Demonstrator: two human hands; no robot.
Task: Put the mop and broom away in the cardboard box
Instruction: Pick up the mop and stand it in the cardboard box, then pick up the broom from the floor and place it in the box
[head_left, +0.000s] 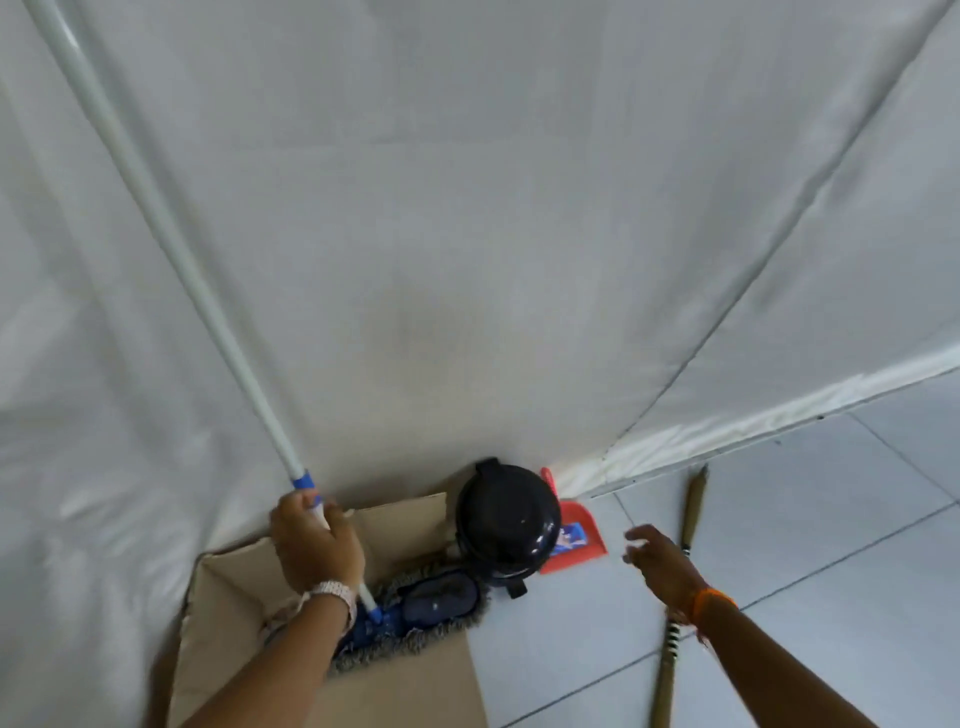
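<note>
White sheeting behind; left hand (314, 545) grips mop (410, 610) (head in cardboard box (228, 613))

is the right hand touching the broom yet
Apart. The head view shows the right hand open in the air, with floor tile visible between its fingers and the broom lying beyond.
</note>
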